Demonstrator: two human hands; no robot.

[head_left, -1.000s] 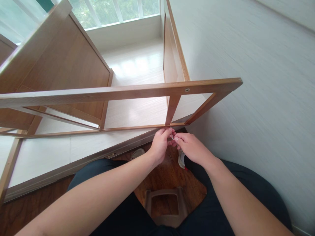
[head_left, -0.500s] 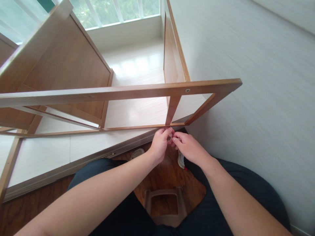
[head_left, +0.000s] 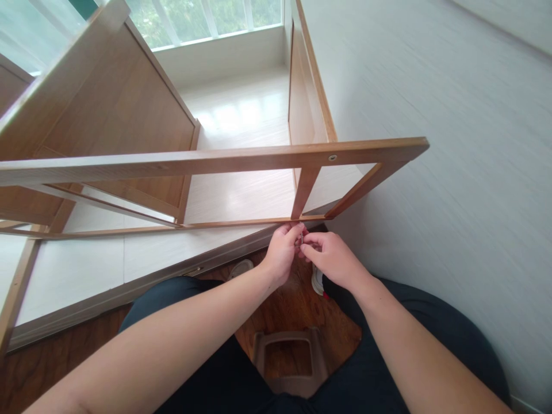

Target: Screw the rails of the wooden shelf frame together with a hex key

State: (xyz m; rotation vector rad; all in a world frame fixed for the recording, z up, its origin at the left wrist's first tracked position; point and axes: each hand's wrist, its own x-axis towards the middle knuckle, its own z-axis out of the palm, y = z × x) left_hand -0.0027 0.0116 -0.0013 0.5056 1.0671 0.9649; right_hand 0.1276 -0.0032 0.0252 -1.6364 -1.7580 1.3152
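A: How are the hands disposed, and what is seen between them?

B: A thin metal rod (head_left: 302,237) is seen between the hands, just below the wooden frame (head_left: 241,158). Its upper end is covered by the left hand (head_left: 279,253), whose fingers (head_left: 294,232) are drawn together close beneath the foot of the crosspiece (head_left: 307,190). Whether the rod is gripped by them cannot be told.

A: And at the right hand (head_left: 338,256)?

B: The fingers are curled narrowly toward the rod, with index finger (head_left: 314,237) and thumb (head_left: 307,251) brought near its lower part. Whether the rod is pinched or merely touched there cannot be told.

A: What is altered from the earlier frames?

B: One second before, the rod was slanted and the right fingers were bunched more tightly. Now the rod is shown nearly upright, and a wider opening is left between right index finger and thumb. The left hand is kept in almost the same place. In the view, the frame is displaced slightly rightward, together with the round fitting (head_left: 332,158) set in its upper rail, above the right fingers.

A: What is found around the fingers?

B: Beyond them, a wooden panel (head_left: 310,92) is placed upright. To their right, a pale wall (head_left: 452,172) is seen; to their left, a white ledge (head_left: 81,276); nearer the body, a stool (head_left: 297,385).
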